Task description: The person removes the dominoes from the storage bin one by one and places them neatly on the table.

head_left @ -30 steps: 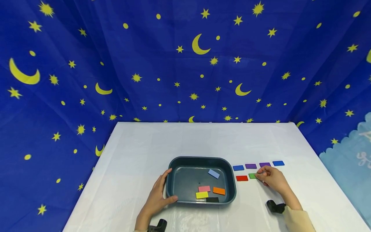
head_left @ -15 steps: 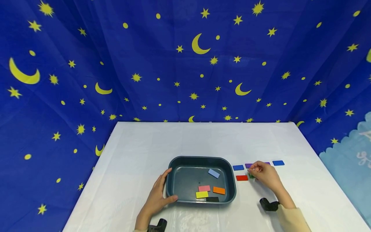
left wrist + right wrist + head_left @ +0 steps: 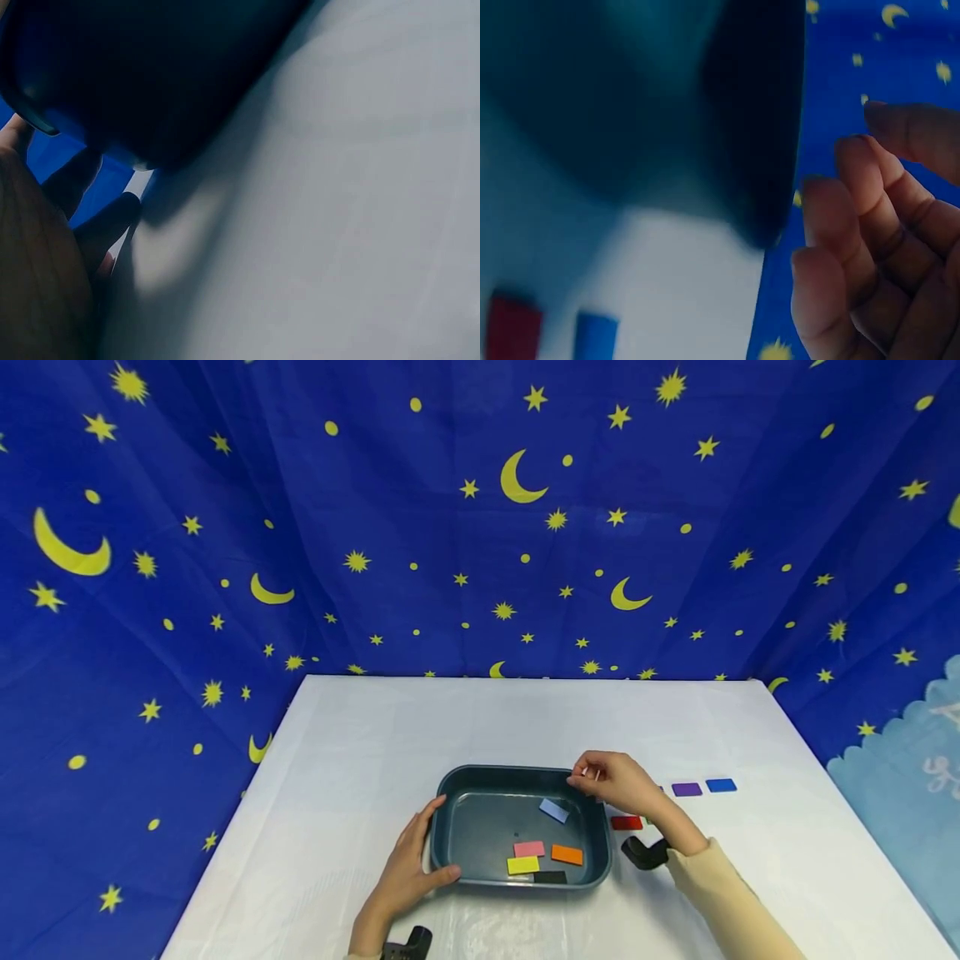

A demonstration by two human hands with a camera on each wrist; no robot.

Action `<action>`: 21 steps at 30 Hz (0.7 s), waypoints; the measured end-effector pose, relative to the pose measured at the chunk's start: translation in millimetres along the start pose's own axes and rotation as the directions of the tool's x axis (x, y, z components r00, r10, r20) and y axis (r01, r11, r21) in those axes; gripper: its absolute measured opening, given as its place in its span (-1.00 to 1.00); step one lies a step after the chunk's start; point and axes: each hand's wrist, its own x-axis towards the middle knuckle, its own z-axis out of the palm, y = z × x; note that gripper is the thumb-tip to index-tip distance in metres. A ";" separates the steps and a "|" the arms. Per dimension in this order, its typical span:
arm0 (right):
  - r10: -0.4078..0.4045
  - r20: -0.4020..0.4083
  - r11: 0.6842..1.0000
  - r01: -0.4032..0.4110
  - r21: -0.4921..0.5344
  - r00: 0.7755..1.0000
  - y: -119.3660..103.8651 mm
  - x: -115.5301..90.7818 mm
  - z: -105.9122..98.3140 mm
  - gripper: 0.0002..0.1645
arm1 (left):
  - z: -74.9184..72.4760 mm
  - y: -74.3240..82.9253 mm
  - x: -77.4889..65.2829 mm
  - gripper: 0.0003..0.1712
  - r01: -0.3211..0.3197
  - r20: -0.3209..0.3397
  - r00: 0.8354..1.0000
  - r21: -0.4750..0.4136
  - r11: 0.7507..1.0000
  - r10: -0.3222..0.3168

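Note:
A dark blue-grey plastic tub (image 3: 480,827) stands on the table. My left hand (image 3: 405,864) holds its near-left corner, thumb at the front rim and fingers along the left wall. Light blue (image 3: 553,811), pink (image 3: 528,849), yellow (image 3: 522,865), orange (image 3: 567,855) and black (image 3: 550,877) rectangular tiles lie inside. At the far-right corner of the tub, my right hand (image 3: 618,781) is over the rim with fingertips drawn together. A small pale sliver shows among these fingers; I cannot tell whether they hold anything. The right wrist view shows bent fingers (image 3: 829,217) beside the tub wall.
Right of the tub lie a red tile (image 3: 626,822), a purple tile (image 3: 687,789) and a blue tile (image 3: 721,785). The right forearm covers others, with an edge of green showing. A white cloth covers the table (image 3: 375,735); a starry curtain (image 3: 420,527) hangs behind.
My right hand has moved left and away from me, from the green tile to the tub's far-right corner. The left hand and the tub have stayed in place.

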 end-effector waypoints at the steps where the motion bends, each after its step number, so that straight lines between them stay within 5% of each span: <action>1: -0.025 0.024 1.000 0.025 -0.005 0.999 -3.7 3.7 2.1 -0.83 | -0.1 0.4 0.0 0.07 0.002 0.000 1.000 0.001 1.000 -0.002; 10: -0.125 0.291 0.985 0.155 -0.081 0.948 -29.3 31.8 25.1 -0.84 | -0.7 2.3 -0.3 0.07 0.021 0.000 1.000 0.006 1.000 -0.021; 21: 0.042 0.537 0.968 0.098 -0.230 0.843 -37.7 43.5 54.8 -0.64 | -0.1 2.9 -0.7 0.07 0.024 0.001 1.000 -0.004 1.000 -0.024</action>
